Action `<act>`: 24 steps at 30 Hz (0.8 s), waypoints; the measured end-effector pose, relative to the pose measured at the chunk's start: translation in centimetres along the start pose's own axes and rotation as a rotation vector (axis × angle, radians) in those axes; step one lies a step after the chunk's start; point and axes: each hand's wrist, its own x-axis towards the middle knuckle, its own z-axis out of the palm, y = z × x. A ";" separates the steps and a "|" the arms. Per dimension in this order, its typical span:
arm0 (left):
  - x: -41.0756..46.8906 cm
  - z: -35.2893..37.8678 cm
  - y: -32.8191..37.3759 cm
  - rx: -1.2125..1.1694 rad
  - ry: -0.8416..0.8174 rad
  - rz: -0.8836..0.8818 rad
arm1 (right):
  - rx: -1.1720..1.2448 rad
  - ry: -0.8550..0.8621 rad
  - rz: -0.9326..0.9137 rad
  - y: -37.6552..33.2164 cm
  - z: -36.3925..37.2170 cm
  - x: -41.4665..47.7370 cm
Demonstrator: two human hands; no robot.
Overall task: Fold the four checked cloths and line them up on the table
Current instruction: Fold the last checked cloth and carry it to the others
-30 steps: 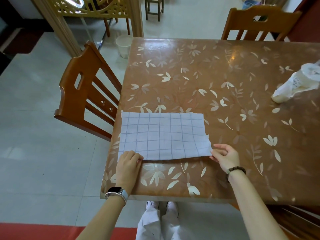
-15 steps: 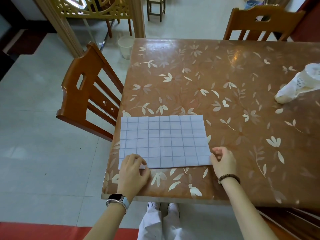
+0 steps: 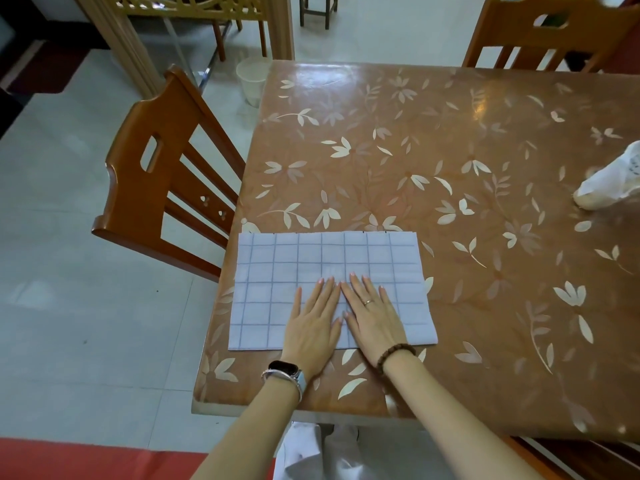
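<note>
One pale blue checked cloth (image 3: 277, 271) lies flat as a folded rectangle near the front left corner of the brown flowered table (image 3: 433, 161). My left hand (image 3: 313, 323) and my right hand (image 3: 372, 315) lie side by side on the cloth's near middle, palms down, fingers straight and pressing on the fabric. No other checked cloth is in view.
A wooden chair (image 3: 166, 181) stands against the table's left side and another chair (image 3: 547, 32) at the far edge. A white crumpled bag (image 3: 609, 181) lies at the right edge. A pale waste bin (image 3: 251, 79) sits on the floor beyond the table's far left corner.
Both hands left the cloth's near corners and moved in to its middle, where they now lie flat. The cloth lies smoother and squarer than before.
</note>
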 end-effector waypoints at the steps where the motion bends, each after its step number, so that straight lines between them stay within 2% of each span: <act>1: 0.0 0.1 -0.2 0.007 -0.006 -0.010 | -0.017 0.005 -0.002 0.1 0.2 0.3; 5: 0.0 0.3 -0.4 0.008 -0.020 -0.066 | -0.105 -0.001 -0.014 0.6 0.5 1.2; 14: 0.1 0.2 -0.4 0.000 -0.028 -0.177 | -0.130 -0.004 0.004 1.8 0.2 1.8; 20: -0.6 -0.3 -3.4 0.023 0.014 -0.352 | -0.139 0.026 0.076 4.2 -0.7 1.9; 24: -1.1 -0.9 -5.2 0.013 0.022 -0.405 | -0.142 0.056 0.112 5.5 -1.1 2.0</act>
